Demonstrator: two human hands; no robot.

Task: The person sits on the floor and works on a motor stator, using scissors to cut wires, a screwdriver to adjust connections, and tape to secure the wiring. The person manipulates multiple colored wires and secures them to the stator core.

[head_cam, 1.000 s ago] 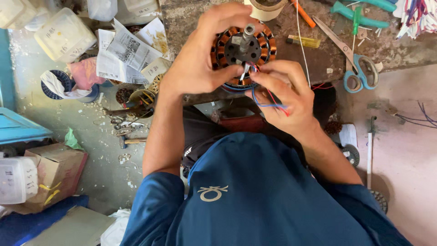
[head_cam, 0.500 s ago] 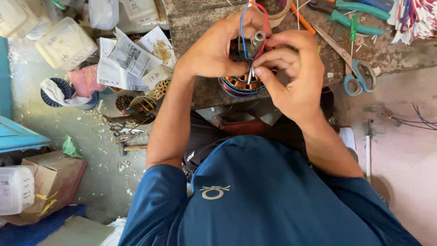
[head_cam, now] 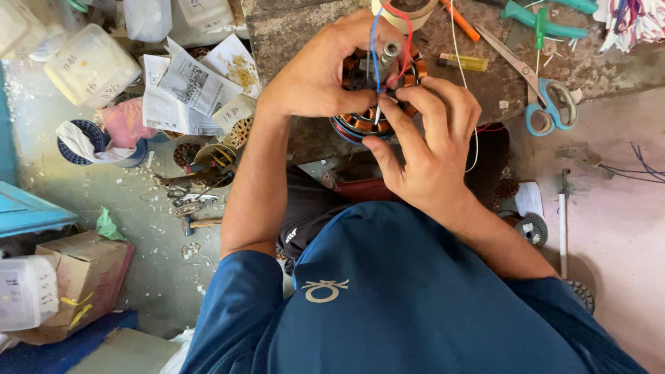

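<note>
A round motor stator with copper coils and a metal shaft sits at the near edge of a worn stone slab. My left hand grips the stator's left side and top. My right hand lies over its right side, fingertips pinching thin leads beside the shaft. A blue wire and a red wire loop up from the coils between my hands. Much of the stator is hidden under my fingers.
Blue-handled scissors, a green-handled tool, an orange-handled tool and a tape roll lie on the slab. On the floor at left are papers, plastic tubs, a cardboard box and scattered small tools.
My hands have shifted from beside the stator to closing over it. The blue and red wires were lifted from below the stator into a loop above it.
</note>
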